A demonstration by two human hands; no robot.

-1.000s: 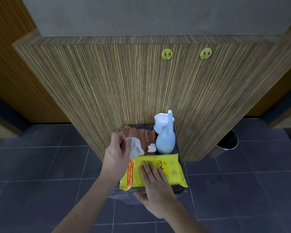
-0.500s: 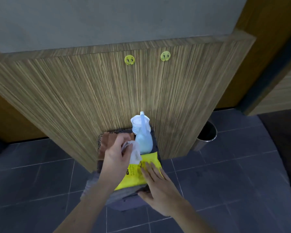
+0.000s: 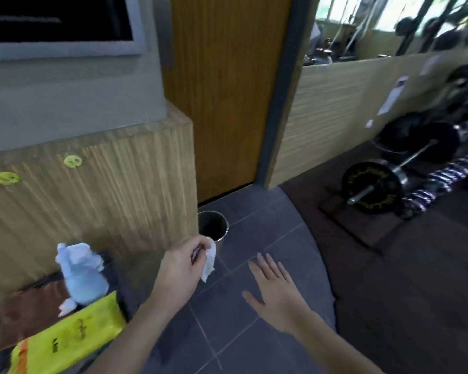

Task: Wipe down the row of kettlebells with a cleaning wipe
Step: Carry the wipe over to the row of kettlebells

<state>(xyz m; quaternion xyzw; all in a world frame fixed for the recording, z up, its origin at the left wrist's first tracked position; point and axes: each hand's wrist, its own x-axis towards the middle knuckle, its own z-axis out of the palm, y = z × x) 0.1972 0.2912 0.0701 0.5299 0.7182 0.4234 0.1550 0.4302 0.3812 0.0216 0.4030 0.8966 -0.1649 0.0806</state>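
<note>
My left hand (image 3: 183,261) pinches a crumpled white cleaning wipe (image 3: 209,261) that hangs from its fingertips over the grey tiled floor. Beside it, my right hand (image 3: 274,290) floats with straight spread fingers and holds nothing. The yellow wipe pack (image 3: 65,338) lies at the lower left, away from both hands. No kettlebells can be made out; the right side of the view is blurred.
A pale blue spray bottle (image 3: 81,276) stands behind the pack, next to a brown cloth (image 3: 30,306). A metal bin (image 3: 212,225) stands by the wood-panelled counter (image 3: 106,184). A loaded barbell (image 3: 373,184) and more weights lie on the dark mat at right.
The view has swung right, away from the counter toward the gym floor. My left hand pulled the wipe free of the pack. My right hand lifted off the pack.
</note>
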